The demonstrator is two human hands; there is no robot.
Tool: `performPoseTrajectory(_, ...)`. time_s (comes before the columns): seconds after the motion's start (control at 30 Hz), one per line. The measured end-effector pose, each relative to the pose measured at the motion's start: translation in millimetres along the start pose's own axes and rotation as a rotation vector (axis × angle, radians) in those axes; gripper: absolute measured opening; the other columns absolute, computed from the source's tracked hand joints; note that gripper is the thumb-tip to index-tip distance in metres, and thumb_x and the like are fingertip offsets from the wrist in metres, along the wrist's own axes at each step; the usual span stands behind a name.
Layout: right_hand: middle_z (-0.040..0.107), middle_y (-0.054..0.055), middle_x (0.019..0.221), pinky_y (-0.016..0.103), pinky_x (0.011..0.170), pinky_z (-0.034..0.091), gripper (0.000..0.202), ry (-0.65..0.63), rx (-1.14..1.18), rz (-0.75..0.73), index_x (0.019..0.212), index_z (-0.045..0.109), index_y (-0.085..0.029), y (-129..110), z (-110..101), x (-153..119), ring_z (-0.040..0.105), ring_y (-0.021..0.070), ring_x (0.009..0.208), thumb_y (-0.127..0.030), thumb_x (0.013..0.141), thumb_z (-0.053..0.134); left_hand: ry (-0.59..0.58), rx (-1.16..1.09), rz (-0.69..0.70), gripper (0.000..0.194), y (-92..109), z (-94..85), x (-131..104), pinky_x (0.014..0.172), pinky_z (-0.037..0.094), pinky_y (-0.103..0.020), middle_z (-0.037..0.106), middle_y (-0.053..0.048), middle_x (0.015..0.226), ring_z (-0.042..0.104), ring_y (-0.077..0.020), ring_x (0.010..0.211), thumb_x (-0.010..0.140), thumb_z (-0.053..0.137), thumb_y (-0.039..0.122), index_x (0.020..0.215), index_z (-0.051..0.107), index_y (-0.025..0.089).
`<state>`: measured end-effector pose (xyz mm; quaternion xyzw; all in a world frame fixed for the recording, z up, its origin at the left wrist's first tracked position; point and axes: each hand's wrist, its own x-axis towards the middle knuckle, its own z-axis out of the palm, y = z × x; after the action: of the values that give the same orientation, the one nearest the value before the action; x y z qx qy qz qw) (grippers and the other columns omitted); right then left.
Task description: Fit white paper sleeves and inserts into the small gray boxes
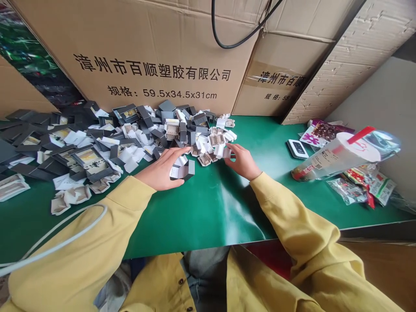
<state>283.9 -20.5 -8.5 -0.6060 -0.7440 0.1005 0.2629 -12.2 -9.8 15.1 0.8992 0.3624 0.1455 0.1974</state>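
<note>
My left hand (162, 170) curves around a small dark grey box (189, 170) with a white inside. Its thumb lies along the near side of the box, and its fingers reach over the far side. My right hand (243, 161) has thumb and fingertips drawn together at a white folded paper piece (222, 151) on the right edge of the pile. Beyond both hands lie beige moulded trays (217, 138) and more white paper pieces. The palms of both hands are hidden.
A heap of dark grey boxes (87, 161) and paper inserts covers the left of the green table (195, 216). Cardboard cartons (152, 47) stand behind. To the right are a small white digital device (297, 148), a plastic drink cup (328, 156) and snack packets (364, 184). A white cable (65, 225) crosses my left sleeve.
</note>
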Motion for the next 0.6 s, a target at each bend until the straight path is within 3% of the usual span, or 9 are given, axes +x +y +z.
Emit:
performPoseTrajectory(0.23,0.058,0.010,0.109,0.033,0.076,0.051,0.046,0.020,-0.002,-0.006,0.123,0.051,-0.018,-9.8,0.3,-3.4,0.060,0.0200,0.081,-0.026,0.077,0.054,-0.089,0.079,-0.108,0.080,-7.6,-9.2,-3.9,0.093,0.040,-0.038,0.050,-0.008,0.127,0.049,-0.0310,0.113,0.069,0.061,0.048,0.140,0.029,0.028)
performPoseTrajectory(0.33,0.060,0.010,0.106,0.034,0.075,0.050,0.044,0.055,0.037,-0.006,0.119,0.053,-0.019,-13.9,-0.7,-4.3,0.058,0.0214,0.083,-0.030,0.077,0.057,-0.073,0.067,-0.116,0.077,-8.0,-8.7,-4.1,0.091,0.042,-0.035,0.050,-0.006,0.131,0.052,-0.0290,0.111,0.071,0.060,0.048,0.139,0.030,0.029)
performPoseTrajectory(0.43,0.060,0.008,0.104,0.033,0.074,0.050,0.045,0.064,0.197,0.004,0.118,0.053,-0.020,-15.6,2.9,-4.6,0.057,0.0194,0.083,-0.031,0.075,0.058,-0.013,0.006,-0.095,0.071,-3.0,-3.7,-2.6,0.092,0.042,-0.034,0.050,-0.005,0.131,0.052,-0.0272,0.112,0.072,0.060,0.046,0.137,0.035,0.030)
performPoseTrajectory(0.6,0.058,0.006,0.111,0.031,0.079,0.051,0.045,0.034,0.630,0.057,0.115,0.051,-0.020,-22.4,16.6,-7.0,0.058,0.0161,0.088,-0.030,0.072,0.060,0.125,-0.121,0.050,0.041,4.6,8.6,0.5,0.099,0.037,-0.033,0.055,-0.005,0.121,0.052,-0.0216,0.111,0.081,0.052,0.040,0.119,0.053,0.025)
